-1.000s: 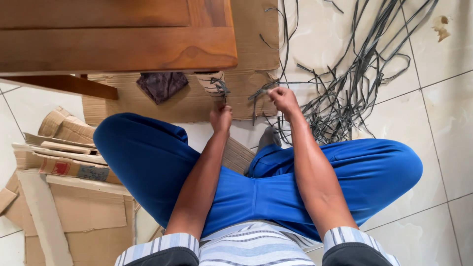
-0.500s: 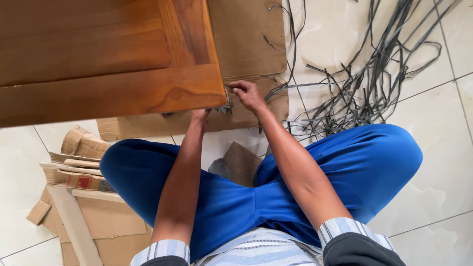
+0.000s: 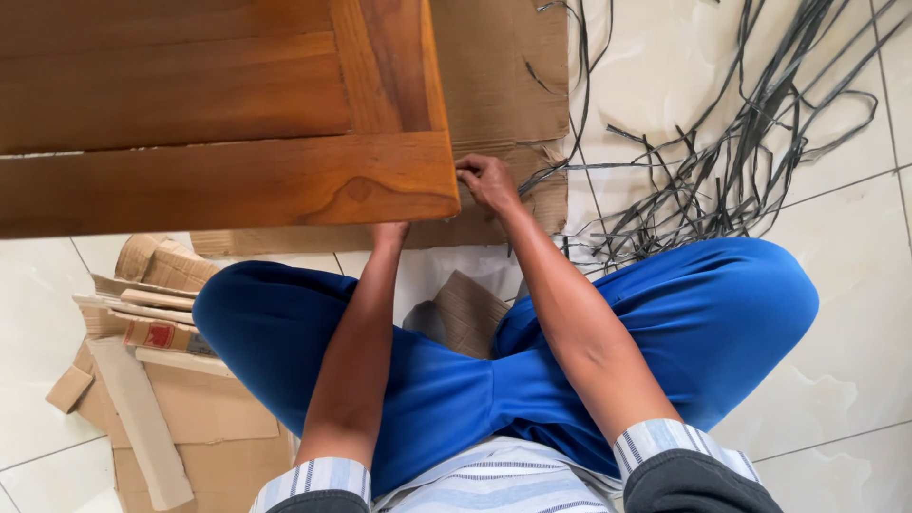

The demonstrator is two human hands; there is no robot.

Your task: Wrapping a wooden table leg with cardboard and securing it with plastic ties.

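Observation:
I sit cross-legged in blue trousers on a tiled floor. My left hand (image 3: 388,231) reaches under the edge of a brown wooden table (image 3: 228,114), so its fingers are hidden. My right hand (image 3: 486,180) rests with curled fingers just right of the table's corner, over a flat sheet of cardboard (image 3: 499,85); whatever it pinches is too small to make out. A tangle of dark grey plastic strips (image 3: 722,161) lies on the floor to the right of that hand.
A pile of torn cardboard pieces (image 3: 152,380) lies by my left knee. A folded cardboard scrap (image 3: 464,309) sits between my legs. Pale floor tiles (image 3: 845,380) surround me.
The view has shifted so the table now covers the small wrapped object and dark cloth. My left hand went under the table edge; my right hand moved left toward the corner.

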